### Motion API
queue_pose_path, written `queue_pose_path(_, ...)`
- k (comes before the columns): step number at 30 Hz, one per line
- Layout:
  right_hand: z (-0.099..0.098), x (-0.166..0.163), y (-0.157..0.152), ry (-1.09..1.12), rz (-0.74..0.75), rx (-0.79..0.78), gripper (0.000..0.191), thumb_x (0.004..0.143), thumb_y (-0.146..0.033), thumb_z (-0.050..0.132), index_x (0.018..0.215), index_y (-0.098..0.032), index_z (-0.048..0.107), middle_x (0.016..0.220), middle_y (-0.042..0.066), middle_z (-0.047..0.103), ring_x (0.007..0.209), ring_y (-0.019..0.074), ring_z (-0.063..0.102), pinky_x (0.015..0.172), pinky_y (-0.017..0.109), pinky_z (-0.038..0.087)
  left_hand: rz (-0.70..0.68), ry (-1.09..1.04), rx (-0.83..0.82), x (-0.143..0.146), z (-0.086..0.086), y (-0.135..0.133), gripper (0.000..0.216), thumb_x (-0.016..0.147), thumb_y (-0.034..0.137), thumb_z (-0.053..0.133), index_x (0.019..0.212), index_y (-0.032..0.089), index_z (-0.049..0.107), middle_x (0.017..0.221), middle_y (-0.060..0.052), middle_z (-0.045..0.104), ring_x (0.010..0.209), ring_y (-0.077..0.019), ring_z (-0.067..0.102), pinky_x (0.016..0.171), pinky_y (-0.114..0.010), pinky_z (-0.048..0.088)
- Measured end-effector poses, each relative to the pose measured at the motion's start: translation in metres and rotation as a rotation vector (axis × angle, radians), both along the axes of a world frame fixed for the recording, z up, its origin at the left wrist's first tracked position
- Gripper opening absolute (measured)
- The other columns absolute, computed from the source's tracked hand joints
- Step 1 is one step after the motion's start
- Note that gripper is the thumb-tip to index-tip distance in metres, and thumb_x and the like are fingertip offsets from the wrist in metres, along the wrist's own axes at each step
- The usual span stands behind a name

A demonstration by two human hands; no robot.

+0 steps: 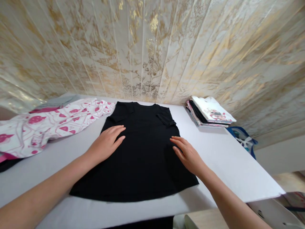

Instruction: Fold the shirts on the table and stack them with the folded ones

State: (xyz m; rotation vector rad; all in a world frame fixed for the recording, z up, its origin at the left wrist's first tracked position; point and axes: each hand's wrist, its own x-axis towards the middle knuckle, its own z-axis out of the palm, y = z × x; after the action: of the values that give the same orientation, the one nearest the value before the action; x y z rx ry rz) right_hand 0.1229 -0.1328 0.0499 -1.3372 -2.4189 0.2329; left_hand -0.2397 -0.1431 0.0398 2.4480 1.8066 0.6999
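Observation:
A black short-sleeved T-shirt (143, 152) lies spread flat on the white table (214, 162), its neckline toward the wall and its hem toward me. Over the shirt's left edge, my left hand (107, 141) rests with fingers stretched out and nothing in its grasp. My right hand (187, 152) is at the shirt's right edge, fingers extended and thumb apart, also holding nothing. Both sleeves are folded inward onto the body of the shirt. Whether the right fingertips press on the cloth or hover just above it, I cannot tell.
White-and-pink printed clothing (64, 122) lies in a loose heap on the left. At the back right stands a stack of folded clothes (211, 109), a white printed garment on top. A blue-edged bag (244, 140) sits beyond the table's right edge. A patterned wall (143, 47) borders the back.

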Motion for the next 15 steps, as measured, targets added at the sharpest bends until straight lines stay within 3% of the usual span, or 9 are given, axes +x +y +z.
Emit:
queue_pose_path(3,0.002,-0.044,0.040,-0.034,0.026,0.014,0.036,0.097,-0.029,0.041,0.127,-0.021,0.058,0.134,0.008,0.055,0.119,0.0214,0.056,0.102,0.036,0.045,-0.019,0.031,0.000,0.017,0.007,0.048,0.043,0.097,0.038,0.032,0.122,0.016,0.059,0.127,-0.012,0.061,0.121,-0.0247,0.055,0.107,-0.042,0.041)
queue_pose_path(7,-0.015,-0.084,0.071,-0.132,-0.133,0.042,0.027,0.097,-0.027,0.041,0.112,-0.021,0.063,0.113,0.009,0.063,0.103,0.0214,0.061,0.085,0.033,0.050,-0.051,0.076,-0.089,0.038,0.001,0.106,0.036,0.095,0.031,0.035,0.110,0.019,0.066,0.115,-0.009,0.066,0.109,-0.0221,0.061,0.099,-0.037,0.047)
queue_pose_path(10,-0.033,-0.091,0.075,-0.115,-0.175,0.136,0.021,0.096,-0.025,0.043,0.106,-0.020,0.062,0.107,0.009,0.062,0.100,0.0228,0.058,0.084,0.034,0.047,-0.068,0.117,-0.172,0.043,-0.011,0.138,0.036,0.095,0.034,0.038,0.118,0.022,0.063,0.125,-0.008,0.061,0.117,-0.0233,0.057,0.100,-0.039,0.045)
queue_pose_path(15,-0.042,-0.086,0.074,-0.033,-0.143,0.138,0.016,0.094,-0.022,0.046,0.103,-0.020,0.059,0.106,0.008,0.060,0.098,0.0228,0.055,0.085,0.035,0.044,0.133,0.172,-0.156,0.027,-0.022,0.179,0.042,0.094,0.031,0.041,0.134,0.021,0.051,0.144,-0.011,0.047,0.132,-0.0268,0.043,0.106,-0.044,0.037)
